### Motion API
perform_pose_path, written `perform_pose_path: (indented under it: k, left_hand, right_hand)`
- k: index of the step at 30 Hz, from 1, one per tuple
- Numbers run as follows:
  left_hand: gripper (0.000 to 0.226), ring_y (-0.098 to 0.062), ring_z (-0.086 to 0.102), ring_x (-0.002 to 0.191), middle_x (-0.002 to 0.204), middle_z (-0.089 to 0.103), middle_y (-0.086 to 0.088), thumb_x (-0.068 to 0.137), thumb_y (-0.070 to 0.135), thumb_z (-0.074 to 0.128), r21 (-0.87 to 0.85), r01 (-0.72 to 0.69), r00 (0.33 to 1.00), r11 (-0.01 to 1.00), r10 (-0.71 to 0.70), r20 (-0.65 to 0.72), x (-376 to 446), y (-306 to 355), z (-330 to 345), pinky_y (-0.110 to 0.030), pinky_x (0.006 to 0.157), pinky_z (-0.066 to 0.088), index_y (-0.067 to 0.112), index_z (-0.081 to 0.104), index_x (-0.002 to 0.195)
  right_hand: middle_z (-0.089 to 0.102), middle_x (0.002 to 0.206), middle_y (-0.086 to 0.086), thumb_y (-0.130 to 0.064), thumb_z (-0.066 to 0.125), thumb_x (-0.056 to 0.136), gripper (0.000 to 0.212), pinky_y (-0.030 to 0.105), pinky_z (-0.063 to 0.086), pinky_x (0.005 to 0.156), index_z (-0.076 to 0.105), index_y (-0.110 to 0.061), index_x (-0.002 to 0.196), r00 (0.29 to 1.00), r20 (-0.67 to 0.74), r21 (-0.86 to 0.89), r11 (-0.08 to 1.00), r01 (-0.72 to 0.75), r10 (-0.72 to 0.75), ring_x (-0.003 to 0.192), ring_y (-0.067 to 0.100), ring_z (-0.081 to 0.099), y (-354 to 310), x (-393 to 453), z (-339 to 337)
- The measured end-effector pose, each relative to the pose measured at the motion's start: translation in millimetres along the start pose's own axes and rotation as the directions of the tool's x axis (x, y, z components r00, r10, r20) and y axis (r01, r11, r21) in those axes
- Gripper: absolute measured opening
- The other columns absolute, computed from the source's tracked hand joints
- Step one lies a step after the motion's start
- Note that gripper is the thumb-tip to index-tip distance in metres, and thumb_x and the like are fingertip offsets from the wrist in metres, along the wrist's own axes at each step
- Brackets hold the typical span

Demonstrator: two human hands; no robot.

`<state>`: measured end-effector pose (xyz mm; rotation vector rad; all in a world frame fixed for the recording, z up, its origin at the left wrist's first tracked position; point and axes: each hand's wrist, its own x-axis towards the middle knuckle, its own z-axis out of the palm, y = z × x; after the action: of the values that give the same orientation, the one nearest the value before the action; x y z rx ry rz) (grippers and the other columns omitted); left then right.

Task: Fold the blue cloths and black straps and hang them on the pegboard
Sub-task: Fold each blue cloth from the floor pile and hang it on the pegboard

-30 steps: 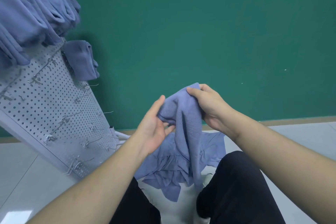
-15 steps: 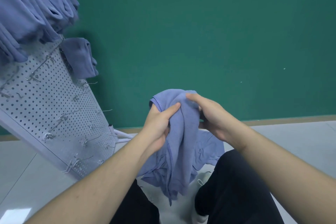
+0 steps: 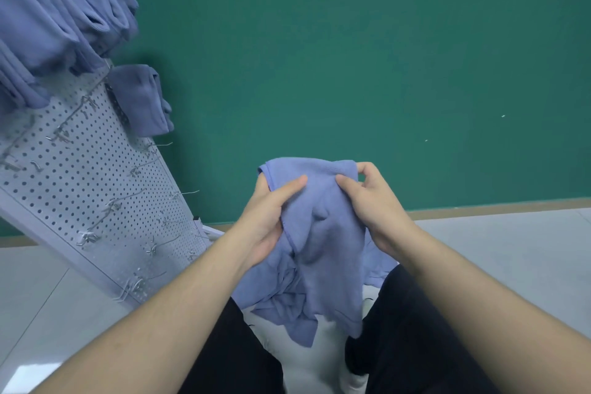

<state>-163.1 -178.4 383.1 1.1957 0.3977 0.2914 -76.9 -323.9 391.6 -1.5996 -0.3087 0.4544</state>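
I hold a blue cloth [image 3: 323,233] up in front of me, and it drapes down between my knees. My left hand [image 3: 271,211] grips its left edge, thumb on the front. On the upper right edge, my right hand [image 3: 367,198] pinches the cloth. More loose blue cloths [image 3: 281,294] lie bunched beneath it. The white pegboard [image 3: 80,189] leans at the left with bare metal hooks. Several folded blue cloths [image 3: 54,19] hang along its top, and one more folded cloth [image 3: 140,99] hangs on its right edge. No black straps show.
A green wall [image 3: 351,57] stands behind, with a wooden baseboard along the grey tiled floor [image 3: 495,249]. My black-trousered legs [image 3: 409,345] fill the bottom of the view, with something white [image 3: 323,358] between them under the cloths.
My hands have drawn apart along the top of the cloth, spreading it wider. The left hand went from open beside the cloth to gripping its edge.
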Motion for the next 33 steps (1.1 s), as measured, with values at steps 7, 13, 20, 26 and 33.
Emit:
perform_pose_path:
  k: [7,13,20,26,33]
  left_hand:
    - [0.064,-0.022,0.063,0.123,0.132,0.066,0.0,0.087,-0.004,0.069,0.092,-0.137,0.989,0.986,0.13,0.072,-9,-21,3,-0.049,0.106,0.048,0.027,0.048,0.139]
    - [0.052,-0.022,0.069,0.113,0.125,0.07,-0.002,0.094,-0.004,0.061,-0.072,-0.079,0.997,0.994,0.078,-0.023,-3,-7,6,-0.041,0.094,0.057,0.027,0.05,0.134]
    - [0.056,-0.021,0.073,0.103,0.125,0.068,-0.004,0.09,0.003,0.071,-0.07,0.0,0.979,0.998,-0.014,-0.202,3,-5,-7,-0.041,0.091,0.059,0.04,0.054,0.128]
    - [0.043,-0.016,0.072,0.072,0.098,0.077,-0.007,0.089,0.008,0.073,0.025,0.097,0.969,0.995,-0.088,-0.23,1,4,-20,-0.029,0.062,0.058,0.032,0.065,0.124]
    - [0.017,-0.015,0.066,0.076,0.1,0.074,-0.005,0.094,0.012,0.067,0.218,0.094,0.988,0.971,-0.065,-0.137,3,14,-18,-0.029,0.065,0.052,0.022,0.072,0.106]
  right_hand:
    - [0.071,0.089,0.003,-0.022,0.061,0.099,0.01,0.025,0.054,0.06,0.061,-0.013,0.101,0.991,0.027,0.185,0.974,-0.133,0.13,0.07,0.012,0.066,-16,4,-10]
    - [0.076,0.111,-0.002,-0.039,0.066,0.094,0.047,0.028,0.057,0.073,0.044,-0.05,0.134,0.954,0.284,0.025,0.994,-0.102,0.091,0.086,0.014,0.072,-1,-12,-19]
    - [0.058,0.084,0.015,-0.001,0.058,0.095,0.068,0.032,0.06,0.078,0.033,-0.039,0.146,0.979,0.2,0.003,0.999,0.032,-0.032,0.079,0.021,0.059,13,-13,-14]
    - [0.051,0.079,0.01,-0.01,0.044,0.102,0.033,0.034,0.057,0.076,0.064,-0.035,0.111,0.995,0.085,0.006,0.999,0.044,-0.045,0.076,0.021,0.051,12,-4,-14]
    - [0.073,0.092,0.004,-0.009,0.061,0.096,0.023,0.028,0.054,0.076,0.071,-0.018,0.114,0.97,0.173,0.304,0.927,-0.22,0.174,0.079,0.016,0.065,7,1,-14]
